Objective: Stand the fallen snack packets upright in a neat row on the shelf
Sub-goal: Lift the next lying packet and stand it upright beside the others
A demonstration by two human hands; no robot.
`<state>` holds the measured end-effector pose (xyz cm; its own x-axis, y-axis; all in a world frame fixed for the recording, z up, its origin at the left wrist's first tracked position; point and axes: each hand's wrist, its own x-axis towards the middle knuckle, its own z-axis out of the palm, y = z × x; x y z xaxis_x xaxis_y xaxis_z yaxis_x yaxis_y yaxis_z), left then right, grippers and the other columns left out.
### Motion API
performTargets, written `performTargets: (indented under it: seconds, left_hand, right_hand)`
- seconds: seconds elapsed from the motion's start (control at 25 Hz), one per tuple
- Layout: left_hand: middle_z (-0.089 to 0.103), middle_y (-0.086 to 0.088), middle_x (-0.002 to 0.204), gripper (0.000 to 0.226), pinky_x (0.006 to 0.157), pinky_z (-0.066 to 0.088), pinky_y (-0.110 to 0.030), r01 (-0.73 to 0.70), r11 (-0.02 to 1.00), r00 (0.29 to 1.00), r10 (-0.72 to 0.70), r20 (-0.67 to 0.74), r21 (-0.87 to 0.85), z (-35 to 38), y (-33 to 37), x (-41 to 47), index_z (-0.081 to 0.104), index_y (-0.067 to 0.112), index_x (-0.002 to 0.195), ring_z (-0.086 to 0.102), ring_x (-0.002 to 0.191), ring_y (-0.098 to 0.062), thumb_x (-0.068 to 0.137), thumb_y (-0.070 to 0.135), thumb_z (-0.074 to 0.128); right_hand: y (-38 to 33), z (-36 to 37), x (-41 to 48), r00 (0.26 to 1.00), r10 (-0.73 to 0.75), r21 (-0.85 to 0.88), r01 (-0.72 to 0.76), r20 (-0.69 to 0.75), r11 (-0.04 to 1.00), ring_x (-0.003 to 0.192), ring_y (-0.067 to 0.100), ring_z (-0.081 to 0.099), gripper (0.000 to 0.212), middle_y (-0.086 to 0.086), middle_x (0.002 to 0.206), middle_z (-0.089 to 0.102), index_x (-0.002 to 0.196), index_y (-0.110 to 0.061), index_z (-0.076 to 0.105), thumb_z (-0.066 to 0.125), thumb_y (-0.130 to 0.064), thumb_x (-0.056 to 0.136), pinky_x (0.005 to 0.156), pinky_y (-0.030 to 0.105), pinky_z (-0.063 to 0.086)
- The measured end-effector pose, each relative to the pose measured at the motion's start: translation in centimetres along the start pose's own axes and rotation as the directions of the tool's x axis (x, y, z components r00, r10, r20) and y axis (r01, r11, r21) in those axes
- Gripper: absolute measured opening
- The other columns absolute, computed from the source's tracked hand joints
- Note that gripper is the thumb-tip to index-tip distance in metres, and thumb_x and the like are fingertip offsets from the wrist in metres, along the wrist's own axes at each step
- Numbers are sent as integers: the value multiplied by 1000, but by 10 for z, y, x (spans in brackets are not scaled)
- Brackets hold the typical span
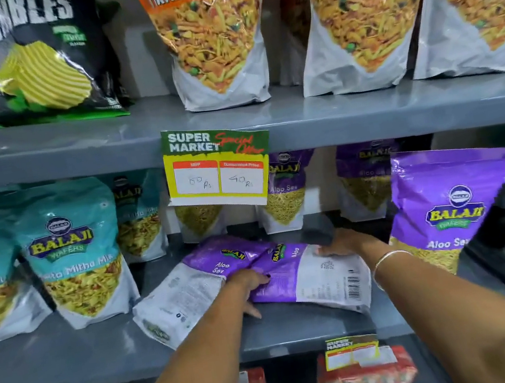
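Two purple Aloo Sev packets lie flat on the middle grey shelf (73,359). The right fallen packet (316,277) overlaps the left fallen packet (181,297), backs up with barcode showing. My left hand (249,285) grips the near left edge of the right packet, thumb on top and fingers under it. My right hand (344,243) rests on that packet's far top edge. One purple Aloo Sev packet (443,205) stands upright at the right. More purple packets (288,196) stand at the back of the shelf.
Teal Balaji mix packets (73,251) stand at the left of the same shelf. A special-offer price tag (218,167) hangs from the upper shelf edge. Orange Tikha Mitha Mix bags (215,39) and a black chips bag (31,57) stand above. Red packs (367,374) sit below.
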<state>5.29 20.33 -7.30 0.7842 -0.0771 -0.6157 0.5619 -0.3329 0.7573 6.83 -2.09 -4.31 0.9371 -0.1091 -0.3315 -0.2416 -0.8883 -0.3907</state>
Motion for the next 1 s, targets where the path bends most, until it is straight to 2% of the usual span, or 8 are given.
performTargets:
  seconds: [0.12,0.24,0.36,0.52,0.64,0.76,0.88,1.0]
  left_hand:
    - [47,-15,114,21,99,43,-53,76,923,997,-65,43,-376,12,0,7,49,4,110,53,111,-38,91,5,54]
    - [45,-12,68,25,83,51,-42,49,749,996,-90,-27,-660,22,4,10,43,3,68,54,67,-28,93,0,47]
    - [55,-9,35,29,43,54,-24,84,710,995,-98,20,-700,30,5,12,42,6,64,56,30,-21,88,7,57]
    - [64,-19,64,24,98,39,-55,163,816,981,-72,183,-555,49,13,12,51,1,75,58,65,-32,85,18,65]
    - [62,-5,34,17,70,52,-43,39,887,989,32,145,-459,55,31,6,54,6,71,63,33,-20,86,11,62]
    - [66,1,47,16,39,51,-22,-236,892,969,247,-24,-386,51,50,-1,56,7,90,65,42,-13,80,-1,64]
    - [65,-10,90,68,57,51,-16,-585,764,811,547,-208,-271,41,73,0,55,-4,115,60,86,-20,52,4,78]
    - [57,-12,104,68,58,46,-7,-695,700,708,624,-332,-166,30,89,3,53,-2,114,54,86,-16,52,-1,80]
  right_hand:
    - [3,-2,8,998,34,-31,-32,60,999,138,27,38,94,12,153,33,147,-6,23,61,-56,77,110,30,34]
    - [11,-3,12,992,50,-9,-49,112,999,136,25,40,91,9,151,37,144,-6,31,60,-59,76,110,29,34]
    - [24,-2,16,986,70,135,-90,149,987,127,22,51,81,7,142,50,135,-8,49,63,-59,73,103,27,38]
    - [38,2,15,980,42,438,-125,195,890,104,24,65,65,12,110,68,112,-3,67,79,-44,63,101,31,46]
    - [45,3,17,973,-64,648,-97,221,755,92,29,71,72,17,97,75,90,-4,75,92,-43,32,95,42,52]
    - [39,-6,12,972,-198,750,35,129,661,72,20,73,37,8,80,77,93,-4,70,83,-18,62,76,32,58]
    - [28,-11,13,959,-234,782,266,-158,563,83,22,68,48,18,102,70,114,6,59,73,8,69,82,33,56]
    - [11,-5,13,917,-251,769,398,-311,500,82,14,67,69,16,108,63,122,3,47,74,16,60,81,28,56]
